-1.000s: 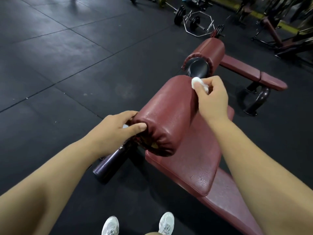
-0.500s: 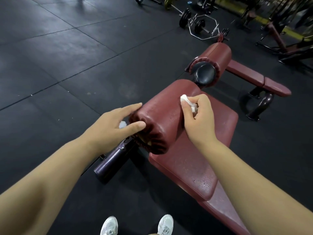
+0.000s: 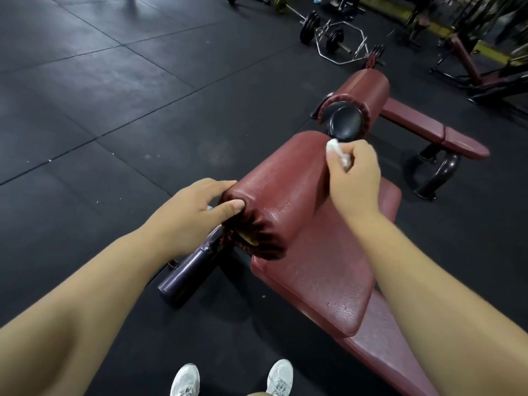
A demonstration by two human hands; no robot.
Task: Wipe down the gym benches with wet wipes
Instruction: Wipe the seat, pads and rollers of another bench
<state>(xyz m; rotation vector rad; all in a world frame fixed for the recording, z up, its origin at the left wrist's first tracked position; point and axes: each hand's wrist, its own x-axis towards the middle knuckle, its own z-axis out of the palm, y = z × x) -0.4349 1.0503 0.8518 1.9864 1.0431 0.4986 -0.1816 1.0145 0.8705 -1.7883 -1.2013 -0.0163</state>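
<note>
A dark red gym bench (image 3: 323,270) stretches from the bottom right up to a thick roller pad (image 3: 280,190) in the middle of the view. My left hand (image 3: 194,212) grips the near end of that roller, thumb pressed on its gathered end cap. My right hand (image 3: 354,178) pinches a crumpled white wet wipe (image 3: 337,151) and presses it against the far right side of the roller. A bit of white shows under my left palm; what it is I cannot make out.
A second red bench (image 3: 434,132) with its own roller pad (image 3: 363,95) stands just beyond. A hex bar and weight plates (image 3: 331,38) lie on the black rubber floor behind it. More machines fill the top right. My white shoes (image 3: 185,381) are at the bottom edge.
My right hand slid the wipe down the roller toward me, then back up to its far end. My left hand kept its hold on the near end.
</note>
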